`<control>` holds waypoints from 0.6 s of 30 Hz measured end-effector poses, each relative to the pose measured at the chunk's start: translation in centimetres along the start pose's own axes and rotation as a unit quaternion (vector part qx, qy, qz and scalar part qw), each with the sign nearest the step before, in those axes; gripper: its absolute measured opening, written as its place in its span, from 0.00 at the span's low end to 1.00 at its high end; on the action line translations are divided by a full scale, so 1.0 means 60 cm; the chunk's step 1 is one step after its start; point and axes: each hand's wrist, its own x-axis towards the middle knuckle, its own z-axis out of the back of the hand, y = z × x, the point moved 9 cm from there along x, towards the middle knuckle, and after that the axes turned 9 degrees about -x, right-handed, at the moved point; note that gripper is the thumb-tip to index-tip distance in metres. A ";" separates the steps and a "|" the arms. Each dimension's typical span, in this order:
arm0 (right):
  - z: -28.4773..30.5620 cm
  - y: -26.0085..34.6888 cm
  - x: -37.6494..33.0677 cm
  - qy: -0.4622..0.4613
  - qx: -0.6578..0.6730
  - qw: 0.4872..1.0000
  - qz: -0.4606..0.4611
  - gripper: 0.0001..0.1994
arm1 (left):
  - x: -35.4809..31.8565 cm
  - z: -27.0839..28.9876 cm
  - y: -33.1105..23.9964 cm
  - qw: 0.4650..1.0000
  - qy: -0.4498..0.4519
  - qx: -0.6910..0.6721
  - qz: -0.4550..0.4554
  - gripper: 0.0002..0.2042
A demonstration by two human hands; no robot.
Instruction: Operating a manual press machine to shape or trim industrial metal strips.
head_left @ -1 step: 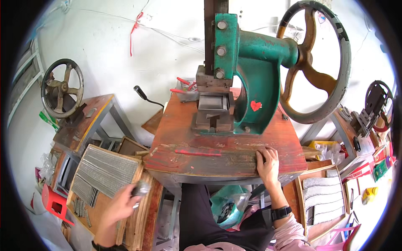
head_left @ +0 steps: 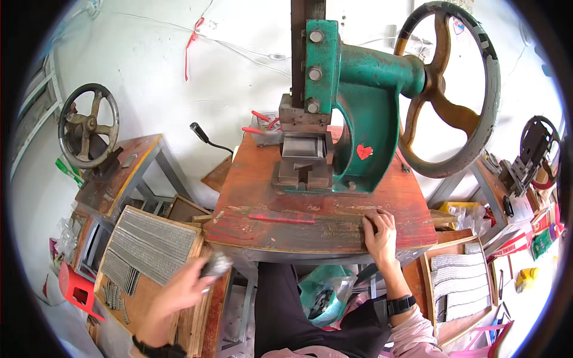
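Note:
My left hand [head_left: 184,285] is closed around a bundle of small grey metal pieces [head_left: 216,266]. It hangs between the left wooden tray [head_left: 149,310] and the near-left corner of the red-brown table [head_left: 250,173]; motion blur hides the shape of the pieces. Rows of small metal pieces [head_left: 149,244] fill much of that tray. On the table's front edge rests my right hand [head_left: 381,234], fingers loosely bent, thumb apart, nothing seen in it. Behind it stands a green hand press [head_left: 373,137] with a large handwheel [head_left: 488,107]. A metal block [head_left: 303,146] sits under its ram.
Another tray [head_left: 430,286] with metal strips [head_left: 459,280] lies at the right. Smaller wheeled presses stand at the far left [head_left: 89,125] and far right [head_left: 528,155]. A grey bin [head_left: 265,137] with red-handled tools is behind the press. A red stool [head_left: 77,289] is at the left.
My left hand, with the metal pieces in it, has moved right and slightly up, from over the left tray toward the table. My right hand has barely shifted.

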 end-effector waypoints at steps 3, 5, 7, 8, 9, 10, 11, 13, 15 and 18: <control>0.009 0.053 0.003 0.086 0.074 0.993 0.024 0.19 | 0.094 -0.109 -0.160 0.951 0.026 0.149 -0.271 0.17; 0.003 0.122 0.007 0.175 0.148 0.971 0.073 0.33 | 0.130 -0.165 -0.211 0.922 0.039 0.205 -0.326 0.17; -0.019 0.161 0.010 0.227 0.163 0.953 0.114 0.41 | 0.172 -0.219 -0.216 0.883 0.047 0.294 -0.362 0.16; -0.029 0.174 0.014 0.222 0.155 0.951 0.148 0.42 | 0.182 -0.226 -0.215 0.881 0.049 0.294 -0.368 0.16; -0.042 0.171 0.019 0.219 0.150 0.954 0.143 0.42 | 0.193 -0.231 -0.207 0.882 0.057 0.301 -0.359 0.17; -0.069 0.159 0.015 0.265 0.156 0.943 0.125 0.41 | 0.205 -0.241 -0.202 0.881 0.067 0.304 -0.355 0.17; -0.091 0.145 0.011 0.311 0.164 0.930 0.105 0.40 | 0.209 -0.247 -0.203 0.878 0.073 0.301 -0.364 0.17; -0.094 0.131 0.018 0.302 0.194 0.929 0.089 0.37 | 0.205 -0.233 -0.206 0.897 0.065 0.240 -0.364 0.20; -0.087 0.131 0.025 0.273 0.172 0.937 0.133 0.34 | 0.202 -0.232 -0.203 0.906 0.062 0.213 -0.361 0.25; -0.079 0.142 0.033 0.258 0.143 0.948 0.118 0.30 | 0.196 -0.212 -0.189 0.943 0.021 0.146 -0.297 0.32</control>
